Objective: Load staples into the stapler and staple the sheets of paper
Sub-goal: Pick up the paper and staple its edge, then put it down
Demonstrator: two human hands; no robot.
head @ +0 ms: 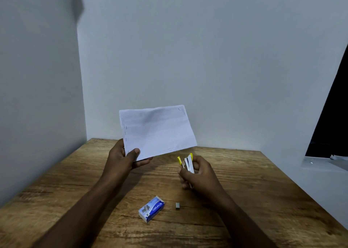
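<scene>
My left hand [126,158] pinches the lower left corner of the white sheets of paper [157,131] and holds them up above the wooden table [254,191]. Staples show along the sheets' left edge and near the top right corner. My right hand [197,173] grips a small silver stapler with yellow tips [187,162], jaws apart and pointing up, just below the paper's lower right corner. A blue and white staple box [151,209] lies on the table near me, with a small loose block of staples [177,205] to its right.
Pale walls close the table in at the back and the left. A dark window opening with a white sill [327,161] sits at the right.
</scene>
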